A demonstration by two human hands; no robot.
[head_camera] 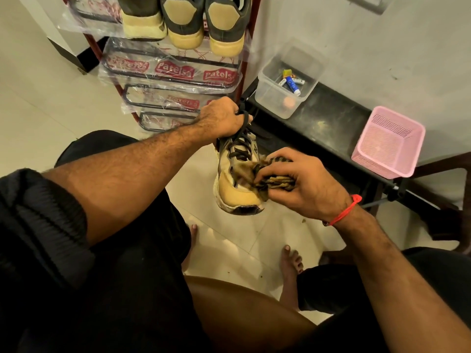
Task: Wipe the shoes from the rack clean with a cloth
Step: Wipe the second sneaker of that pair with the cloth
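Shoe (235, 174): hanging toe-down from left hand (224, 121) gripping laces (side exposed), right hand (303, 179) clutching cloth (270, 174), rubbing its right flank.

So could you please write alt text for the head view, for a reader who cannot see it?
A seated person's left hand holds a shoe up by its heel end, toe down, while the right hand presses a cloth to its side. Behind, a rack holds three more shoes.

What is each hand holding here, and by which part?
Left hand grips the sneaker at its heel end, toe hanging down. Right hand holds a bunched cloth against the sneaker's side.
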